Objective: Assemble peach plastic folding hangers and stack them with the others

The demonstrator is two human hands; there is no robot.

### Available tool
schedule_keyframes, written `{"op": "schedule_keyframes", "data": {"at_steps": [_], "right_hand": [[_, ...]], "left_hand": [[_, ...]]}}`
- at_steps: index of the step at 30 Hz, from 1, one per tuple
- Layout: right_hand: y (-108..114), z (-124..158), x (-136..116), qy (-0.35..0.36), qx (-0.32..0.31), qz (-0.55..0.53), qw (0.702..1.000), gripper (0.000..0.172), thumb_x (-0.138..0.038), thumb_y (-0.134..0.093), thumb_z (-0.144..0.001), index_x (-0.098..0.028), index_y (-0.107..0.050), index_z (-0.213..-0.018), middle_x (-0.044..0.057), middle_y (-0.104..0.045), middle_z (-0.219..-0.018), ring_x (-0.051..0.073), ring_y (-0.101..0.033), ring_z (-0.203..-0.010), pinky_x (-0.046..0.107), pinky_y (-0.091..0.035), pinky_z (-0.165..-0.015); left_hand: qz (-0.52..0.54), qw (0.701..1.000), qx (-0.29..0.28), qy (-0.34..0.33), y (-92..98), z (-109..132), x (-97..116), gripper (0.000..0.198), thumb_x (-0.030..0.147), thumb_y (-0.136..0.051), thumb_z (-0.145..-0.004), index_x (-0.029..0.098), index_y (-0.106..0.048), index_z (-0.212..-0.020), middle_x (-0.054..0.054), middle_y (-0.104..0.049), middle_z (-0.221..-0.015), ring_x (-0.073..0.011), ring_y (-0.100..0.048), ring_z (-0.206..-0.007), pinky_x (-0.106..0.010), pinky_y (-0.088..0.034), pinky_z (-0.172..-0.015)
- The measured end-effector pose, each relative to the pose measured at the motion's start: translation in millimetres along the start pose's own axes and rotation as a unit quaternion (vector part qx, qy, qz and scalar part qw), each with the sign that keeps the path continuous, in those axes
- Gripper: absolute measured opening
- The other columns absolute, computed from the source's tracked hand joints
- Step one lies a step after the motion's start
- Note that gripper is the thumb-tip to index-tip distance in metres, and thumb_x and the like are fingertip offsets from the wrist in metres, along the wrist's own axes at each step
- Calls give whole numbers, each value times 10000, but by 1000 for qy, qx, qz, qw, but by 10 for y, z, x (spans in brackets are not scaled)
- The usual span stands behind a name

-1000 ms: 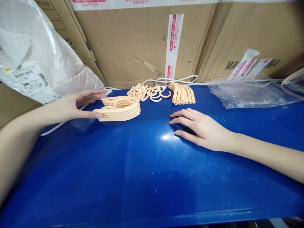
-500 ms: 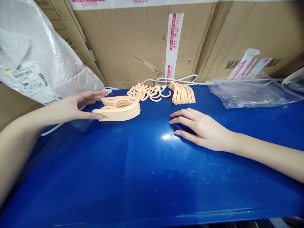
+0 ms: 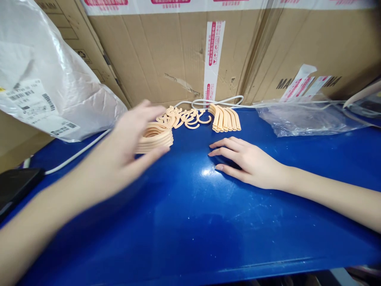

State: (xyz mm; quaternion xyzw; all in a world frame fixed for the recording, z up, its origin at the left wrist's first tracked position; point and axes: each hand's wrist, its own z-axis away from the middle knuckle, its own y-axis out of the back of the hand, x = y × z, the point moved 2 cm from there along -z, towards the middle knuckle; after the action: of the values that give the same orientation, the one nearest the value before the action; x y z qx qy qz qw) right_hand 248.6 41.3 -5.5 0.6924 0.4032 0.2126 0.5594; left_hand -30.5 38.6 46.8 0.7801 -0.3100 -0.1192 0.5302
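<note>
My left hand (image 3: 125, 147) hovers open, fingers spread, in front of a stack of peach plastic hanger pieces (image 3: 156, 137), hiding the stack's left side; it is smeared by motion. My right hand (image 3: 247, 161) lies flat and open on the blue table (image 3: 190, 222), holding nothing. Behind the stack lies a heap of peach hooks (image 3: 184, 116). To the right of the heap sits a row of peach curved strips (image 3: 224, 118).
Cardboard boxes (image 3: 184, 51) wall off the back. A white plastic bag with labels (image 3: 44, 83) sits at the left, a clear plastic bag (image 3: 303, 119) at the right. A white cable (image 3: 77, 153) runs along the table's left; a black phone (image 3: 14, 186) lies at the left edge.
My left hand has let go of the hanger stack's left end, lifted, and swung right and toward me. My right hand has stayed still. The view shifted slightly.
</note>
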Motion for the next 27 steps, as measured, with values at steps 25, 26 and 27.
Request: {"op": "schedule_keyframes", "data": {"at_steps": [25,26,27], "right_hand": [[134,-10,612,-154,110,76,979,516,-521,-394,-970,-184,-544,-1331,153,-531,-1389,347,-493,-1278,559,-396,-1040],[119,-1,674,-163,104,70,979,541,-536,-383,-969,-187,-526,-1357,149,-507,-1422,347,-478,-1298,560,-385,-1054],[100,6,724,-166,92,70,979,567,-553,-372,-968,-192,-502,-1385,145,-467,-1465,347,-456,-1323,564,-377,-1062]], "left_hand": [[0,988,-153,-32,-743,-86,388,607,518,-322,-995,132,-404,-1455,-120,-353,-1553,-276,-339,-1433,-487,-296,-1182],[2,988,-152,-32,-743,-85,385,606,516,-325,-994,131,-405,-1455,-120,-355,-1552,-278,-340,-1432,-489,-296,-1183],[5,988,-152,-32,-742,-83,383,604,514,-328,-994,130,-407,-1454,-120,-355,-1552,-279,-339,-1433,-491,-295,-1183]]}}
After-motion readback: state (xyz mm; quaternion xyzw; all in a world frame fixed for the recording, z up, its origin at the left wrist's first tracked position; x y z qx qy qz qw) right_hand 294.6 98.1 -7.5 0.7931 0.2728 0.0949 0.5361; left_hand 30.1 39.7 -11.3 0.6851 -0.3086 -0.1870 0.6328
